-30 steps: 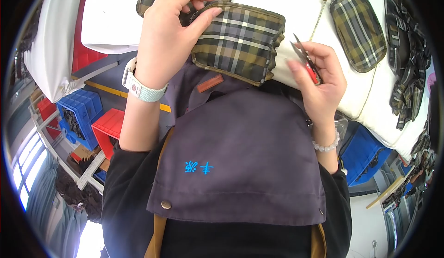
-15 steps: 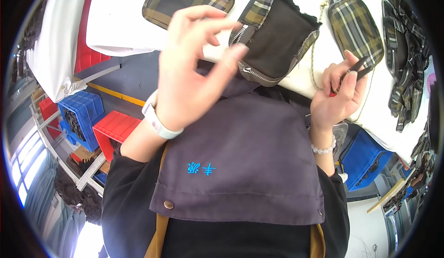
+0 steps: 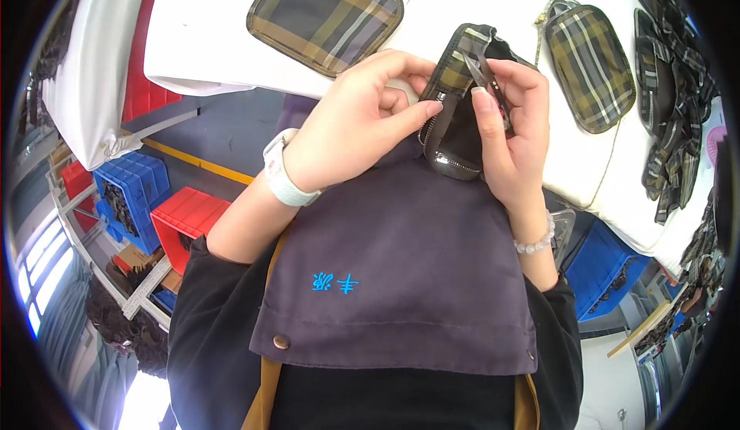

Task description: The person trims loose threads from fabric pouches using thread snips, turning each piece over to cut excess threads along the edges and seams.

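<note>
A plaid zip pouch with a dark lining and raw fabric edges is held up in front of my apron. My left hand pinches its left edge beside the zipper, thumb on top. In my right hand is a small pair of thread snips, its pointed blades just over the pouch's plaid strip. The right fingers partly cover the snips' handle and the pouch's right side. Whether the blades touch any thread cannot be made out.
Plaid pouches lie on the white table: a larger one at upper left and a corded one at right. Plaid pieces are heaped at the far right. Red and blue crates stand below the table.
My left hand has come down onto the pouch edge and gripped it. My right hand has brought the snips leftward over the pouch, which is now narrower and folded.
</note>
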Demonstrator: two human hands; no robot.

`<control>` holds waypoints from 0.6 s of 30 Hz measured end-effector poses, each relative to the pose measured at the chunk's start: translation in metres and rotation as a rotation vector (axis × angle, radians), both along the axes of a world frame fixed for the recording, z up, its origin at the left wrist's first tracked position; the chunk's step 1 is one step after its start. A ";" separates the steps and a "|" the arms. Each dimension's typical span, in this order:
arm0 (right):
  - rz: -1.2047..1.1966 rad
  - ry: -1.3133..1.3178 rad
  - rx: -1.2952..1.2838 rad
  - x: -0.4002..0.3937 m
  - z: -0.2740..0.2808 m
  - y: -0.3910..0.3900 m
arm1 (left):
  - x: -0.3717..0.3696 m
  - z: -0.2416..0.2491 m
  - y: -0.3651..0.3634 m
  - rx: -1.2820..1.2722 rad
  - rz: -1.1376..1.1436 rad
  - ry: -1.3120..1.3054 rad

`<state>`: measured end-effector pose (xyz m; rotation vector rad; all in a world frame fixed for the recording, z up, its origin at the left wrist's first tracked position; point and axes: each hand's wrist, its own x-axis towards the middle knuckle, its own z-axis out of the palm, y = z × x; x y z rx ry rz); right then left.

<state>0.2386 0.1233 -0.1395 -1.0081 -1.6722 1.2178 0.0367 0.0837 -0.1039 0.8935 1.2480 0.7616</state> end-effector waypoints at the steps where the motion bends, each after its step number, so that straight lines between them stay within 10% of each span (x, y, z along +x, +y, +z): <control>1: -0.013 0.026 0.000 0.000 -0.001 0.000 | 0.002 -0.003 -0.001 0.048 -0.001 0.054; 6: -0.023 0.244 -0.167 0.000 0.006 0.003 | 0.010 -0.013 0.000 0.252 0.078 0.154; 18: 0.174 -0.453 0.160 0.000 0.012 0.008 | 0.007 -0.014 -0.001 0.180 0.176 -0.048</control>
